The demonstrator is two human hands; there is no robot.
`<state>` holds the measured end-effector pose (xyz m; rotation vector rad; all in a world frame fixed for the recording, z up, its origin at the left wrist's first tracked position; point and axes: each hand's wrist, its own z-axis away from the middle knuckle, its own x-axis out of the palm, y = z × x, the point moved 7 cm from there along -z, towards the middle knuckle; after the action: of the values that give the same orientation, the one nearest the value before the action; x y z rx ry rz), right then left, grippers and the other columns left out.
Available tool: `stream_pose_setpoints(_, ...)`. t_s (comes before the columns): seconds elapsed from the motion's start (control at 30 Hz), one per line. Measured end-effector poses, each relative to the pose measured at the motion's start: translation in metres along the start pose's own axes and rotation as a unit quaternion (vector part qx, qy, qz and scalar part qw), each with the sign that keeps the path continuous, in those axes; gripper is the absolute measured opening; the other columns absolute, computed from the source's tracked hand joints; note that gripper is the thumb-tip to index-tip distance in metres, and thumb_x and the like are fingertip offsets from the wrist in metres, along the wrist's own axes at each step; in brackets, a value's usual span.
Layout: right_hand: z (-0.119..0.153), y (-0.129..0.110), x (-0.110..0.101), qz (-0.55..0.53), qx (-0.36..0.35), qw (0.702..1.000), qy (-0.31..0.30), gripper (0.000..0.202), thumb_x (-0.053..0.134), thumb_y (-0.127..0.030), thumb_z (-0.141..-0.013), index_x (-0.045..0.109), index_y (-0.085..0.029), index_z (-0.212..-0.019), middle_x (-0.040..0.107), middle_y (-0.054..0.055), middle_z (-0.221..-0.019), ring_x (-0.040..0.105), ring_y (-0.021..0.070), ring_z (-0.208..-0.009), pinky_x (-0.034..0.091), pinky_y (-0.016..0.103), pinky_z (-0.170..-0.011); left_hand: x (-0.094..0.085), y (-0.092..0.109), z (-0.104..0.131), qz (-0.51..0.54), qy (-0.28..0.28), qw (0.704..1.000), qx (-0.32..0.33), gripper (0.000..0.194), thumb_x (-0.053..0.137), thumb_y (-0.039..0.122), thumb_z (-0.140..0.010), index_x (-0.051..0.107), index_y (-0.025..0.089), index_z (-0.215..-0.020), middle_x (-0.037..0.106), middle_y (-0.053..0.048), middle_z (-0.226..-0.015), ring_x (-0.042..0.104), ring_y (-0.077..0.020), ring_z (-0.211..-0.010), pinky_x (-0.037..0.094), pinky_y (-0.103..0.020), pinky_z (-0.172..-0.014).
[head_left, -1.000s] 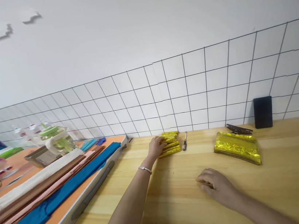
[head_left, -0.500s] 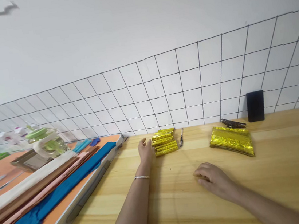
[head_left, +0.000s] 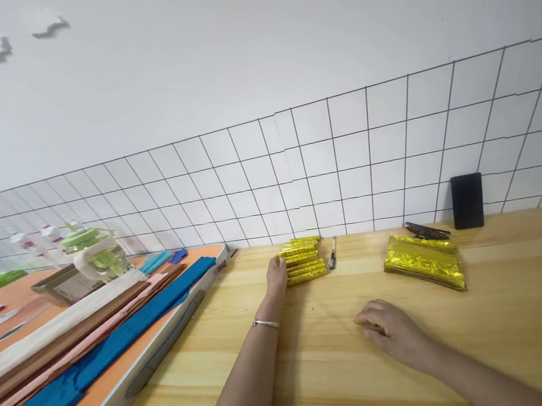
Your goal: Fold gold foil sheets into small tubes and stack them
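My left hand point(head_left: 276, 275) is at the left ends of several rolled gold foil strips point(head_left: 304, 268), which lie in a row toward the back of the wooden table. Its fingers are drawn together on one gold foil roll; the fingertips are partly hidden. Nearer to me, my right hand point(head_left: 385, 328) rests over the tabletop, loosely curled, with a gap between thumb and fingers and nothing seen in it. Beyond it lies a flat stack of gold foil sheets point(head_left: 423, 264). A pen point(head_left: 332, 254) lies just right of the rolls.
Behind the foil stack sits a black hair clip point(head_left: 427, 230). A black rectangular object point(head_left: 468, 201) leans on the gridded wall. At left, an orange surface point(head_left: 121, 352) carries long folded strips, a blue one point(head_left: 120, 346) in front, and a green-lidded jug point(head_left: 95, 253) beside a box point(head_left: 57, 288).
My left hand has moved right onto the ends of the gold rolls, and its fingers have closed. My right hand has hardly moved. The whole view has shifted slightly.
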<state>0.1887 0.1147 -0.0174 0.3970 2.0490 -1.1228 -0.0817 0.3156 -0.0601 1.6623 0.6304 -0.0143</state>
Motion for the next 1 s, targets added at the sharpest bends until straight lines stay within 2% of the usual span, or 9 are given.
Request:
stream_pose_setpoints(0.1, 0.0, 0.001, 0.0, 0.002, 0.003, 1.0, 0.001, 0.018, 0.053, -0.017, -0.078, 0.064, -0.022, -0.092, 0.062, 0.003, -0.085, 0.054, 0.018, -0.083, 0.04, 0.029, -0.072, 0.001, 0.008, 0.004, -0.038, -0.002, 0.999, 0.031, 0.033, 0.051, 0.032, -0.09, 0.05, 0.015, -0.117, 0.054, -0.01, -0.116, 0.056, -0.0205, -0.099, 0.049, -0.04, -0.082)
stream_pose_setpoints(0.17, -0.001, 0.001, 0.0, 0.005, 0.005, 1.0, 0.001, 0.018, 0.053, -0.017, -0.078, 0.064, -0.022, -0.091, 0.063, 0.003, -0.085, 0.055, 0.018, -0.082, 0.04, 0.029, -0.072, -0.003, 0.016, 0.006, -0.067, 0.011, 0.997, 0.048, 0.04, 0.048, 0.035, -0.09, 0.043, 0.016, -0.125, 0.05, -0.013, -0.123, 0.051, -0.0251, -0.11, 0.044, -0.043, -0.089)
stream_pose_setpoints(0.27, -0.001, 0.0, -0.001, 0.007, 0.005, 1.0, -0.001, 0.017, 0.053, -0.018, -0.079, 0.064, -0.022, -0.091, 0.063, 0.003, -0.085, 0.055, 0.0178, -0.082, 0.04, 0.029, -0.072, -0.006, 0.04, 0.014, -0.107, 0.023, 0.988, 0.109, 0.059, 0.047, 0.043, -0.088, 0.026, 0.018, -0.137, 0.031, -0.017, -0.141, 0.027, -0.0294, -0.132, 0.027, -0.047, -0.103)
stream_pose_setpoints(0.37, -0.001, 0.0, -0.002, 0.01, 0.001, 1.0, 0.0, 0.016, 0.054, -0.019, -0.079, 0.064, -0.022, -0.091, 0.063, 0.003, -0.085, 0.054, 0.0178, -0.082, 0.04, 0.029, -0.072, 0.008, 0.067, 0.032, -0.141, -0.032, 0.969, 0.201, 0.081, 0.068, 0.05, -0.07, 0.029, 0.026, -0.137, 0.024, -0.01, -0.147, 0.015, -0.0278, -0.137, 0.018, -0.042, -0.108)
stream_pose_setpoints(0.43, -0.001, 0.0, -0.002, 0.013, -0.001, 1.0, -0.001, 0.016, 0.054, -0.019, -0.079, 0.064, -0.022, -0.091, 0.063, 0.003, -0.085, 0.054, 0.0177, -0.082, 0.04, 0.029, -0.073, 0.028, 0.079, 0.05, -0.212, -0.119, 0.926, 0.289, 0.094, 0.072, 0.055, -0.061, 0.026, 0.03, -0.139, 0.016, -0.009, -0.149, 0.008, -0.0303, -0.138, 0.014, -0.046, -0.108)
stream_pose_setpoints(0.5, 0.0, 0.001, -0.002, 0.014, -0.003, 1.0, 0.001, 0.017, 0.054, -0.019, -0.079, 0.064, -0.022, -0.092, 0.062, 0.003, -0.085, 0.054, 0.0176, -0.082, 0.04, 0.029, -0.073, 0.039, 0.079, 0.061, -0.28, -0.161, 0.887, 0.331, 0.101, 0.071, 0.059, -0.06, 0.019, 0.031, -0.141, 0.007, -0.009, -0.151, 0.003, -0.0325, -0.138, 0.012, -0.05, -0.107)
stream_pose_setpoints(0.6, 0.001, 0.001, -0.002, 0.012, -0.002, 1.0, 0.005, 0.018, 0.053, -0.018, -0.078, 0.065, -0.022, -0.092, 0.063, 0.003, -0.085, 0.054, 0.0175, -0.082, 0.04, 0.029, -0.073, 0.034, 0.068, 0.056, -0.334, -0.127, 0.883, 0.305, 0.097, 0.068, 0.056, -0.065, 0.015, 0.03, -0.143, 0.002, -0.009, -0.152, 0.002, -0.0314, -0.138, 0.012, -0.049, -0.106)
stream_pose_setpoints(0.73, 0.001, 0.0, -0.002, 0.009, -0.001, 1.0, 0.0, 0.018, 0.054, -0.019, -0.078, 0.065, -0.022, -0.092, 0.063, 0.004, -0.085, 0.055, 0.0177, -0.081, 0.041, 0.029, -0.072, 0.021, 0.055, 0.042, -0.357, -0.088, 0.892, 0.262, 0.09, 0.067, 0.054, -0.069, 0.02, 0.028, -0.141, 0.008, -0.013, -0.151, 0.008, -0.0319, -0.137, 0.014, -0.05, -0.105)
stream_pose_setpoints(1.0, 0.001, 0.002, -0.001, 0.017, 0.0, 1.0, 0.002, 0.019, 0.054, -0.017, -0.077, 0.065, -0.022, -0.092, 0.063, 0.004, -0.086, 0.055, 0.018, -0.083, 0.041, 0.029, -0.074, 0.014, 0.057, 0.041, -0.361, -0.049, 0.893, 0.263, 0.085, 0.066, 0.052, -0.07, 0.023, 0.029, -0.14, 0.009, -0.012, -0.151, 0.007, -0.0316, -0.137, 0.012, -0.05, -0.105)
